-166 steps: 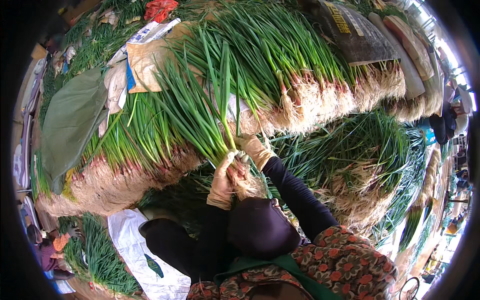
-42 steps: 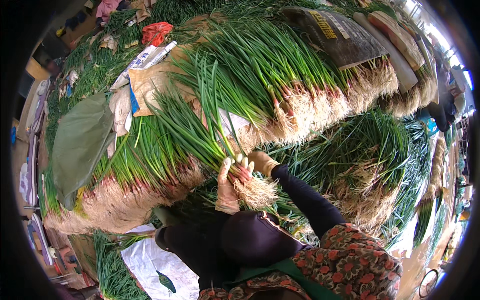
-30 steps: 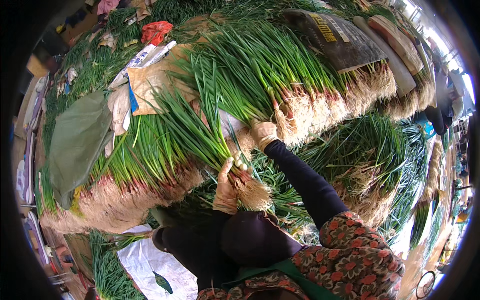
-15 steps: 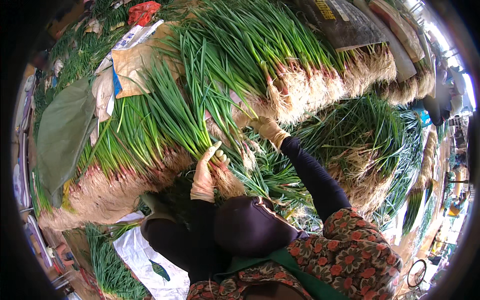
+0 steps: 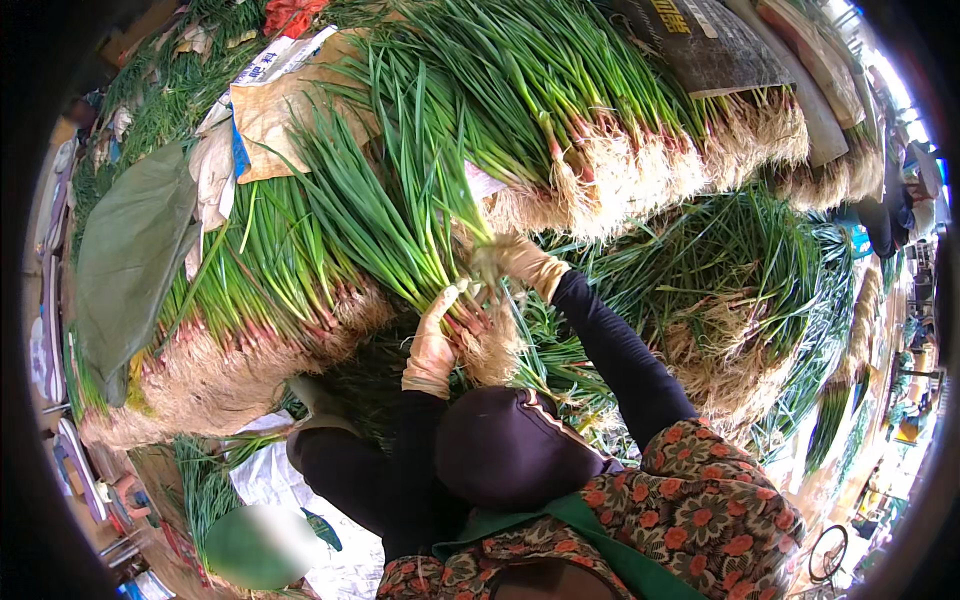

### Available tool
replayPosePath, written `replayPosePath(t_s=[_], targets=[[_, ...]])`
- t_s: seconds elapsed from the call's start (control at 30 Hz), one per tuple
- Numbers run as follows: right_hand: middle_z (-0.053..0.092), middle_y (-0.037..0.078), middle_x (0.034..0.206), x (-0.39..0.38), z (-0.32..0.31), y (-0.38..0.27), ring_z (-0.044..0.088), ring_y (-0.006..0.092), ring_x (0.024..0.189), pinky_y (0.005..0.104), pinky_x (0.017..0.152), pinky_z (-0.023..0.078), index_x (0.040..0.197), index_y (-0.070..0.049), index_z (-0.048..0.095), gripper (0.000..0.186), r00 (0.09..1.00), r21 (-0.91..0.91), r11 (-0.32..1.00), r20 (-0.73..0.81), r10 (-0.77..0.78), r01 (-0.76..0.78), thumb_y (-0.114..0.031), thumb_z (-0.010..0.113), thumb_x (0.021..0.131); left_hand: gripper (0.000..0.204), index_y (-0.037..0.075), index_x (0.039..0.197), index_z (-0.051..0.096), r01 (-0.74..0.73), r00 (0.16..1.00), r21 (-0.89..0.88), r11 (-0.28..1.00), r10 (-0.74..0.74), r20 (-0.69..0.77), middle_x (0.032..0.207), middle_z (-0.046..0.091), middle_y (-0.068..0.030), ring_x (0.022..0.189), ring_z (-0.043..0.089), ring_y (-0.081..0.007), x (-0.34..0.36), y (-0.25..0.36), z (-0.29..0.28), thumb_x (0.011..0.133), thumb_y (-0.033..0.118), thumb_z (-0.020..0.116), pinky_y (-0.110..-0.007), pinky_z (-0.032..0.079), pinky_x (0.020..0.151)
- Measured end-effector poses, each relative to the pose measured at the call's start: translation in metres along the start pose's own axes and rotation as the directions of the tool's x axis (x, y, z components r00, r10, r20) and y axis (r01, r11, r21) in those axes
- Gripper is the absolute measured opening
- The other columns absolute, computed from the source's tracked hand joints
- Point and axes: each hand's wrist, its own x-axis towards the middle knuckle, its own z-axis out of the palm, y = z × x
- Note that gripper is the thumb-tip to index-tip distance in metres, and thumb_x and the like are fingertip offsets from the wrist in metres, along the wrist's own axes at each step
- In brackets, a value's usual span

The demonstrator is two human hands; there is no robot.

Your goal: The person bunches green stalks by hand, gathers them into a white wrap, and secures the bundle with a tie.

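Note:
My left hand, in a pale glove, is closed around the lower stems of a bunch of green garlic. Its long leaves fan up and away to the left, and its pale roots hang beside the glove. Just right of those stems is my gloved right hand, its fingertips smeared by motion. A few blurred green garlic stalks run into its closed fingers.
Rows of green garlic with matted roots lie ahead and to the left. A loose heap spreads on the right. A dark green sheet and a tan sack cover leaves. At lower left is a blurred, rounded green thing.
My right hand has come left and slightly down to the bunch, with stalks in its fingers. My left hand has shifted a little right with its bunch. The rounded green thing has appeared at lower left.

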Motion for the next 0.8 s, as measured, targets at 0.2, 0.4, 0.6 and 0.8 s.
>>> replayPosePath(t_s=[0.2, 0.4, 0.6, 0.8], targets=[[0.054, -0.004, 0.066, -0.030, 0.017, -0.020, 0.046, 0.0047, 0.047, 0.0190, 0.038, 0.037, 0.092, -0.008, 0.058, 0.014, 0.982, -0.200, 0.974, -0.130, -0.135, 0.108, -0.022, 0.058, 0.088, 0.039, 0.000, 0.120, 0.049, -0.075, 0.995, -0.184, 0.980, 0.087, 0.057, 0.115, 0.056, -0.0146, 0.102, 0.057, -0.0304, -0.008, 0.002, 0.014, 0.090, 0.024, 0.051, -0.040, 0.049, 0.083], [0.062, 0.007, 0.066, 0.008, 0.023, -0.001, 0.059, 0.0126, 0.056, 0.0249, 0.047, 0.046, 0.092, -0.003, 0.062, 0.019, 0.975, -0.625, 0.772, -0.071, -0.209, 0.119, -0.020, 0.059, 0.086, 0.030, 0.001, 0.109, 0.054, -0.039, 0.998, -0.161, 0.986, 0.047, 0.047, 0.102, 0.060, -0.0124, 0.092, 0.060, -0.0273, 0.002, -0.013, 0.029, 0.088, 0.023, 0.053, -0.041, 0.050, 0.081], [0.054, 0.007, 0.068, -0.056, -0.026, -0.028, 0.055, 0.0167, 0.059, 0.0283, 0.052, 0.045, 0.090, -0.008, 0.059, 0.020, 0.791, -0.927, 0.368, -0.167, -0.588, 0.078, -0.026, 0.053, 0.088, 0.025, 0.000, 0.095, 0.057, 0.062, 0.970, -0.362, 0.930, 0.030, 0.243, 0.081, 0.058, -0.0073, 0.076, 0.056, -0.0205, -0.009, 0.001, 0.053, 0.086, 0.023, 0.057, -0.036, 0.047, 0.076], [0.057, 0.010, 0.103, -0.175, -0.108, -0.078, 0.055, 0.0154, 0.086, 0.0284, 0.072, 0.049, 0.118, 0.001, 0.048, 0.032, 0.647, 0.306, 0.571, -0.409, -0.644, 0.762, -0.013, 0.054, 0.090, 0.034, 0.007, 0.109, 0.056, 0.195, 0.967, -0.341, 0.920, -0.123, 0.221, 0.077, 0.056, 0.0001, 0.069, 0.053, -0.0125, -0.031, 0.008, 0.037, 0.089, 0.035, 0.053, -0.028, 0.046, 0.062]])
